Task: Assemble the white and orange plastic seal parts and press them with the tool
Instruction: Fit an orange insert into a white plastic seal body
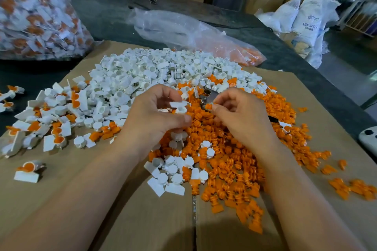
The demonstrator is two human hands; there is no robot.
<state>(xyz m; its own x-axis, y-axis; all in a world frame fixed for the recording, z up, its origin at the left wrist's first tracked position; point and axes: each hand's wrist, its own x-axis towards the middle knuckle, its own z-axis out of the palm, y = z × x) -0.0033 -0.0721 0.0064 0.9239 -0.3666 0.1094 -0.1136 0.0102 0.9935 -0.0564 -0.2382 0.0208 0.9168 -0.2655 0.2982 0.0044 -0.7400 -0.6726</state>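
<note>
The left hand (155, 112) has its fingers curled in, pinching a white plastic seal body (179, 107) over the middle of the heap. Its flat tag runs crosswise, left to right, with the round cup just below. Close beside it but not touching, the right hand (238, 116) nips a small orange plastic insert (208, 106) between thumb and forefinger, its long axis also crosswise, one end aimed at the white cup. Just behind those fingers the metal pressing tool (206, 96) lies on the parts, half hidden. Loose white pieces (146, 71) are piled beyond, orange pieces (234, 159) nearer and to the right, all on the brown cardboard sheet (81, 199). Far right, a white woven sack (308, 18) carries lettering starting "ABS"; the rest is too blurred to read.
</note>
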